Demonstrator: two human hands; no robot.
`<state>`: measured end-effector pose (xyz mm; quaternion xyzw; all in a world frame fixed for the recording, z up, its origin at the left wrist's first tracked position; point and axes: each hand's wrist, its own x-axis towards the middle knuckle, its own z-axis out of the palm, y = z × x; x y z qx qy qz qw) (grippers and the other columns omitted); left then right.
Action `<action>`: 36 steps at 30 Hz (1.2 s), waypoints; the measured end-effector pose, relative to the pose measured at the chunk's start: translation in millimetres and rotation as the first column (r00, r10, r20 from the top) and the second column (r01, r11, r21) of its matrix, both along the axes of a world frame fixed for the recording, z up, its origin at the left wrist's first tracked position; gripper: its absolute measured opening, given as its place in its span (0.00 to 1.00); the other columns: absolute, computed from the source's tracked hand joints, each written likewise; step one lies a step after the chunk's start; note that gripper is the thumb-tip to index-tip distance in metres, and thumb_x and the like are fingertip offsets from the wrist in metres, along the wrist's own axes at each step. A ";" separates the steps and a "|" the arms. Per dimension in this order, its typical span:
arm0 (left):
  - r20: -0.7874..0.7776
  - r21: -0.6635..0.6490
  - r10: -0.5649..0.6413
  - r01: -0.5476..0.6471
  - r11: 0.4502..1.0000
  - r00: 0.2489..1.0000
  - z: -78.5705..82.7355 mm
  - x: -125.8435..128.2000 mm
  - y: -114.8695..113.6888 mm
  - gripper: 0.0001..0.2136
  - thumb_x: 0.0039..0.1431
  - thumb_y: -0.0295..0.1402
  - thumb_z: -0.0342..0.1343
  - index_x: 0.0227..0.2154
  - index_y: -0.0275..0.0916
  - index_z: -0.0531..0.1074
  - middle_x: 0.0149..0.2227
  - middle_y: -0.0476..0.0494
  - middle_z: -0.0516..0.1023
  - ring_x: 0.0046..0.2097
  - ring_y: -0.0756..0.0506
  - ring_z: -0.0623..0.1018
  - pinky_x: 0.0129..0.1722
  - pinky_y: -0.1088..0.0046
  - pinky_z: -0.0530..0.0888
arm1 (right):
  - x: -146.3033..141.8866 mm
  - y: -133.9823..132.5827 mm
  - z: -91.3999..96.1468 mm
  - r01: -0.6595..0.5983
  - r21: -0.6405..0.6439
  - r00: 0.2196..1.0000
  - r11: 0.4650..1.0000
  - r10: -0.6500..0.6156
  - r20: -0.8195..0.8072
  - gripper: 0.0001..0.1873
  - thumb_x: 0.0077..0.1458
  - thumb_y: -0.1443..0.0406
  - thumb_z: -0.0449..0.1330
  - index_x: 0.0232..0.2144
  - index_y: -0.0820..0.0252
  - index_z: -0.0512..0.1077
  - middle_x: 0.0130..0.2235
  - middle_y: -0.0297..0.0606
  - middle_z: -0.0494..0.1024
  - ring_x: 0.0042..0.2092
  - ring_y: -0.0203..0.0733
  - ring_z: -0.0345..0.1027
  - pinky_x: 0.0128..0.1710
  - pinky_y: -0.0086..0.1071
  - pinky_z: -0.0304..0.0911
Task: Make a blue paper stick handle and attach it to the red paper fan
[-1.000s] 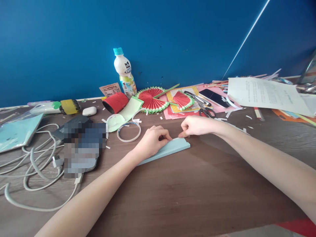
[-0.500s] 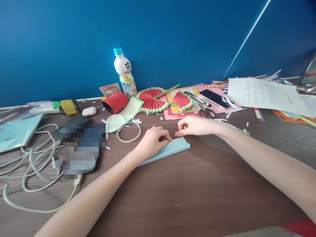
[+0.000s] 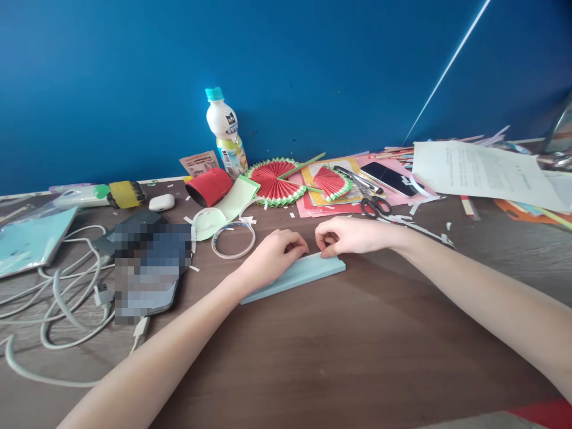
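A light blue folded paper (image 3: 297, 275), long and narrow with stacked pleats, lies slantwise on the desk in front of me. My left hand (image 3: 273, 257) rests on its far left part, fingers curled and thumb near the forefinger. At the right end, my right hand (image 3: 346, 236) has its fingers bent in a pinch, the tips touching the far edge of the paper. A thin whitish strip shows along that edge between the hands. Whatever lies right under the fingertips is hidden.
A tape roll (image 3: 233, 240) lies beyond my left hand. Scissors (image 3: 375, 206), white scraps and red-green paper fans (image 3: 277, 182) lie behind. A bottle (image 3: 227, 137) stands by the blue wall. Left are a blurred phone (image 3: 154, 274) and white cables (image 3: 58, 298).
My right hand has come down and slightly toward me, onto the paper's far edge. The left hand has shifted a little left, uncovering more of the paper.
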<state>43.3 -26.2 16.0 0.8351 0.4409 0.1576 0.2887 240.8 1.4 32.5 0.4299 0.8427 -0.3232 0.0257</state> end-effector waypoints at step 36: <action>-0.040 -0.160 0.093 -0.098 0.982 0.995 13.6 5.2 -17.6 0.04 0.49 0.33 0.51 0.24 0.40 0.69 0.25 0.52 0.73 0.26 0.50 0.70 0.25 0.76 0.62 | -7.2 -12.7 1.3 -0.042 0.002 0.985 0.999 0.042 -0.168 0.10 0.50 0.58 0.55 0.27 0.58 0.69 0.28 0.32 0.70 0.27 0.33 0.59 0.26 0.28 0.52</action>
